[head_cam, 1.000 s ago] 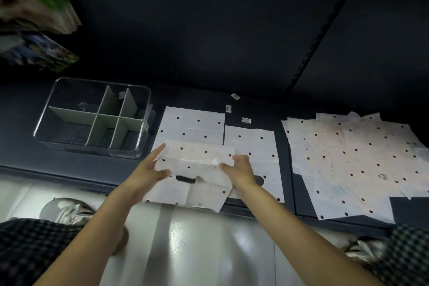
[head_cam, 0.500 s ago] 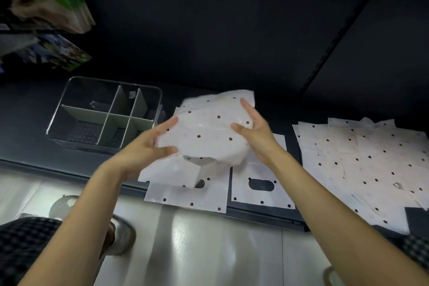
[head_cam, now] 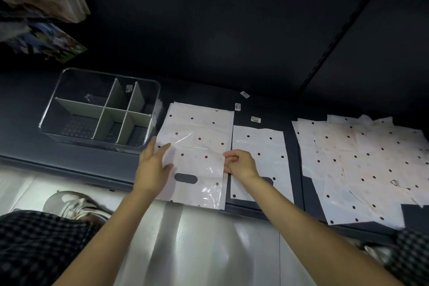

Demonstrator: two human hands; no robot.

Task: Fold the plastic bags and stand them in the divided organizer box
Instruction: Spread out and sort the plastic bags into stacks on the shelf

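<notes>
At nine o'clock the divided organizer box [head_cam: 99,109] seemingly stood unfilled, while the flat left hand [head_cam: 153,165] and pinching right hand [head_cam: 241,165] held an unfolded polka-dot bag [head_cam: 197,146].

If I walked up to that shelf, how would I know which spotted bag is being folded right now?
Find the clear organizer box with grey dividers at the shelf's left end. The bag being worked on lies flat just right of it, bigger than the bag on its right. It alone has both hands on it: left hand and right hand.
</notes>
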